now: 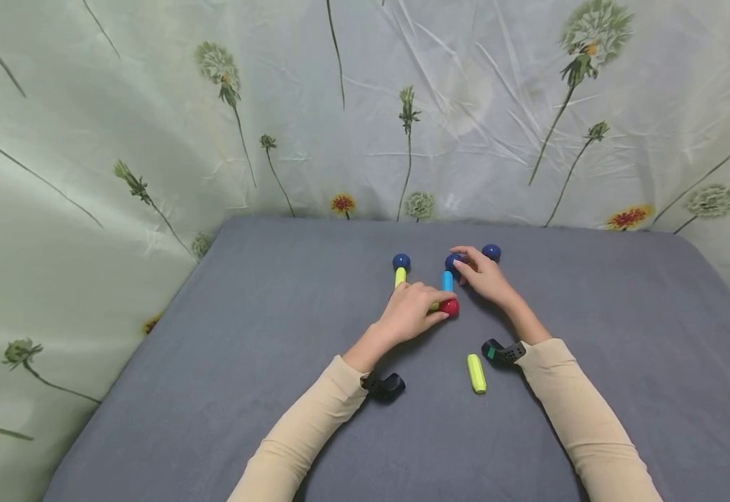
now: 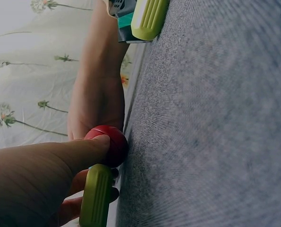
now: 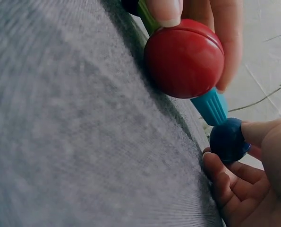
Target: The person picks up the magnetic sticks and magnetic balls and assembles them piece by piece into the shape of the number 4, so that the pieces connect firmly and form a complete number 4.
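Note:
My left hand (image 1: 410, 310) pinches a red ball (image 1: 449, 307) between thumb and fingers. A yellow-green rod (image 2: 96, 198) meets that ball, partly under the left hand. From the red ball a light blue rod (image 1: 447, 281) runs back to a dark blue ball (image 3: 227, 140), which my right hand (image 1: 484, 275) pinches with thumb and fingertips. A second yellow-green rod (image 1: 400, 277) leads back to another dark blue ball (image 1: 401, 261). Its near end is hidden behind the left hand.
A loose yellow-green rod (image 1: 476, 374) lies nearer me, beside the right wrist's black strap (image 1: 504, 352). One more dark blue ball (image 1: 491, 252) sits just beyond the right hand. The grey cloth-covered surface (image 1: 245, 335) ends at a flower-printed curtain (image 1: 314, 160).

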A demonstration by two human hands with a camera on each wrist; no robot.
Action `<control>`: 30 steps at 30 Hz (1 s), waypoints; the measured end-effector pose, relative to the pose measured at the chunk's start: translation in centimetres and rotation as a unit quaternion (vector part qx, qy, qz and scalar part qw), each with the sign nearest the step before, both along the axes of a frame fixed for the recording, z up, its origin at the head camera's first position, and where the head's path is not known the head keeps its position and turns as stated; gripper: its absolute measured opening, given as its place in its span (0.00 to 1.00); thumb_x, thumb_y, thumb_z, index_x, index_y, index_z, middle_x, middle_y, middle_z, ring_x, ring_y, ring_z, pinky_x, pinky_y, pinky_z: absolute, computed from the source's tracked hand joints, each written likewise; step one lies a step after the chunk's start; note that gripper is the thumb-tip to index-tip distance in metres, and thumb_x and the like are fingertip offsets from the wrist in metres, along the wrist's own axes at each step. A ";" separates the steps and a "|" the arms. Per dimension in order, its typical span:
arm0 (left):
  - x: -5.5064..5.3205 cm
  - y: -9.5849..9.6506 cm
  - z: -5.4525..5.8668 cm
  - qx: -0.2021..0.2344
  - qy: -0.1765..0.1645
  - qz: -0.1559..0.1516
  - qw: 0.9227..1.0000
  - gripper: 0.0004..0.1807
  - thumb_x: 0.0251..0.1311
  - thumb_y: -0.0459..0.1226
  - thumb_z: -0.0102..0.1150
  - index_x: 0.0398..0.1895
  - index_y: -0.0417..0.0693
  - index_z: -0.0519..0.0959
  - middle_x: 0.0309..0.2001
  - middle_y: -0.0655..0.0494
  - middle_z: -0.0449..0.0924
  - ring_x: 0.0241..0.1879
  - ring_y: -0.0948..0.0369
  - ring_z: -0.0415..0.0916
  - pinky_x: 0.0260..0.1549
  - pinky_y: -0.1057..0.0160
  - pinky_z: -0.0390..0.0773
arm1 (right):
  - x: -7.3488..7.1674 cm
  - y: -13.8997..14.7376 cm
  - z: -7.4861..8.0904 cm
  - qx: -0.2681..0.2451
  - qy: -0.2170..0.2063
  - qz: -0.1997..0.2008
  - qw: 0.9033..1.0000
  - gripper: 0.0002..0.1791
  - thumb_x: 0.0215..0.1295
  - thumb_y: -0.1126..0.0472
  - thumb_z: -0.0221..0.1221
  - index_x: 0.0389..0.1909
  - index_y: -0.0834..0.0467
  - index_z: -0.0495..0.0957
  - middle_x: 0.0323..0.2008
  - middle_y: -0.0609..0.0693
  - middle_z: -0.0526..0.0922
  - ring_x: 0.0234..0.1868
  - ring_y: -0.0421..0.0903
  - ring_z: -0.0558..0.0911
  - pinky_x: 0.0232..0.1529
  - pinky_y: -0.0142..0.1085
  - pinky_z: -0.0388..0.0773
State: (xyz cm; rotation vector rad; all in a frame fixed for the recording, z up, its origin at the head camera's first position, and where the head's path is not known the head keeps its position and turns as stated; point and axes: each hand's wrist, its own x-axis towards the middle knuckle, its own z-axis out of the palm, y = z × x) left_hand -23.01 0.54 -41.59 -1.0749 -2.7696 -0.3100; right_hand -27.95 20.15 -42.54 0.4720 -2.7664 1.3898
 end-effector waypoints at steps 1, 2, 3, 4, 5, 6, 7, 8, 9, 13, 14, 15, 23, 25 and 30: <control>0.0 0.0 0.0 0.000 -0.001 0.000 1.000 0.20 0.60 0.51 0.57 0.56 0.67 0.76 0.45 0.66 0.84 0.38 0.65 0.77 0.29 0.68 0.64 | 0.0 0.0 0.0 -0.003 -0.001 0.001 1.000 0.21 0.72 0.59 0.46 0.61 0.64 0.66 0.32 0.64 0.77 0.25 0.37 0.74 0.28 0.30 0.69; 0.0 0.1 0.1 0.000 -0.001 -0.001 1.000 0.20 0.60 0.51 0.57 0.56 0.67 0.76 0.45 0.67 0.84 0.38 0.65 0.77 0.29 0.68 0.64 | 0.0 0.1 0.1 -0.004 -0.001 0.002 1.000 0.20 0.72 0.59 0.46 0.60 0.64 0.66 0.33 0.64 0.77 0.25 0.37 0.74 0.27 0.30 0.69; 0.1 0.1 0.1 -0.001 -0.001 -0.001 1.000 0.20 0.60 0.51 0.57 0.56 0.67 0.76 0.45 0.67 0.84 0.38 0.65 0.77 0.29 0.68 0.64 | 0.1 0.1 0.1 -0.004 -0.002 0.001 1.000 0.20 0.72 0.59 0.46 0.60 0.64 0.66 0.32 0.64 0.77 0.25 0.37 0.74 0.27 0.30 0.69; 0.1 0.1 0.2 -0.001 -0.001 -0.001 1.000 0.20 0.60 0.51 0.57 0.56 0.67 0.76 0.45 0.67 0.84 0.38 0.65 0.77 0.29 0.68 0.64 | 0.1 0.1 0.2 -0.004 -0.002 0.000 1.000 0.20 0.72 0.58 0.46 0.60 0.64 0.66 0.33 0.64 0.78 0.25 0.38 0.74 0.28 0.30 0.69; 0.1 0.1 0.2 -0.001 -0.001 -0.001 1.000 0.20 0.60 0.51 0.57 0.56 0.67 0.76 0.45 0.67 0.84 0.38 0.65 0.77 0.30 0.68 0.64 | 0.1 0.1 0.2 -0.004 -0.003 -0.001 1.000 0.20 0.72 0.58 0.46 0.60 0.64 0.67 0.33 0.64 0.78 0.25 0.38 0.74 0.28 0.30 0.69; 0.1 0.1 0.2 -0.001 -0.002 -0.001 1.000 0.20 0.60 0.51 0.57 0.56 0.67 0.76 0.45 0.67 0.84 0.38 0.66 0.77 0.30 0.68 0.64 | 0.1 0.1 0.3 -0.004 -0.004 0.000 1.000 0.20 0.72 0.58 0.46 0.60 0.63 0.67 0.34 0.64 0.78 0.25 0.39 0.74 0.28 0.30 0.69; 0.1 0.1 0.2 0.000 -0.002 -0.001 1.000 0.19 0.60 0.51 0.57 0.56 0.67 0.76 0.45 0.67 0.84 0.38 0.66 0.77 0.30 0.68 0.64 | 0.1 0.1 0.3 -0.004 -0.006 0.002 1.000 0.20 0.72 0.58 0.46 0.60 0.63 0.67 0.35 0.64 0.78 0.26 0.39 0.74 0.29 0.30 0.69; 0.1 0.1 0.2 0.000 -0.002 -0.001 1.000 0.20 0.60 0.51 0.57 0.56 0.67 0.76 0.45 0.67 0.84 0.38 0.66 0.77 0.30 0.68 0.64 | 0.1 0.0 0.4 -0.003 -0.009 0.003 1.000 0.20 0.72 0.58 0.46 0.60 0.63 0.67 0.36 0.64 0.78 0.26 0.39 0.74 0.30 0.30 0.69; 0.1 0.1 0.2 -0.001 -0.003 -0.001 1.000 0.20 0.60 0.51 0.57 0.56 0.67 0.76 0.45 0.67 0.84 0.38 0.66 0.77 0.30 0.68 0.64 | 0.1 0.0 0.4 -0.004 -0.012 0.004 1.000 0.20 0.72 0.57 0.46 0.60 0.62 0.67 0.36 0.64 0.78 0.27 0.40 0.74 0.30 0.30 0.69; 0.1 0.1 0.1 0.000 -0.005 -0.002 1.000 0.19 0.61 0.51 0.56 0.56 0.67 0.76 0.44 0.67 0.84 0.38 0.66 0.77 0.29 0.68 0.63 | 0.1 0.0 0.4 0.001 -0.021 0.012 1.000 0.20 0.72 0.57 0.46 0.60 0.62 0.68 0.37 0.63 0.78 0.29 0.42 0.74 0.31 0.31 0.70; 0.1 0.1 0.1 0.001 -0.005 -0.002 1.000 0.19 0.61 0.51 0.56 0.56 0.67 0.76 0.44 0.67 0.84 0.38 0.66 0.77 0.29 0.69 0.62 | 0.0 0.0 0.4 0.002 -0.021 0.013 1.000 0.20 0.72 0.57 0.46 0.60 0.61 0.68 0.37 0.63 0.78 0.29 0.42 0.74 0.32 0.31 0.70; 0.0 0.1 0.1 0.001 -0.004 -0.002 1.000 0.19 0.61 0.51 0.56 0.56 0.67 0.76 0.44 0.67 0.84 0.37 0.66 0.77 0.28 0.69 0.62 | 0.0 0.0 0.4 0.003 -0.021 0.014 1.000 0.20 0.72 0.56 0.46 0.60 0.61 0.68 0.37 0.63 0.78 0.29 0.43 0.74 0.32 0.31 0.70; 0.0 0.0 0.0 -0.001 0.003 -0.003 1.000 0.19 0.61 0.51 0.56 0.56 0.67 0.76 0.43 0.67 0.84 0.38 0.66 0.78 0.27 0.69 0.62 | -0.3 -0.1 0.3 0.009 -0.024 0.024 0.999 0.21 0.73 0.56 0.45 0.61 0.61 0.69 0.44 0.64 0.78 0.32 0.45 0.76 0.34 0.31 0.71; 0.0 0.1 0.1 -0.002 0.001 -0.003 1.000 0.19 0.61 0.51 0.56 0.56 0.67 0.76 0.44 0.67 0.84 0.39 0.66 0.78 0.28 0.69 0.63 | -0.2 -0.1 0.3 0.006 -0.026 0.023 0.999 0.21 0.73 0.56 0.45 0.61 0.61 0.69 0.43 0.64 0.78 0.32 0.43 0.75 0.33 0.30 0.71; 0.0 0.1 0.1 -0.004 -0.003 -0.002 1.000 0.19 0.61 0.51 0.56 0.56 0.67 0.76 0.45 0.67 0.84 0.41 0.66 0.78 0.30 0.68 0.64 | -0.2 0.0 0.2 0.007 -0.027 0.015 1.000 0.21 0.72 0.55 0.46 0.61 0.61 0.70 0.39 0.64 0.79 0.30 0.40 0.75 0.31 0.30 0.70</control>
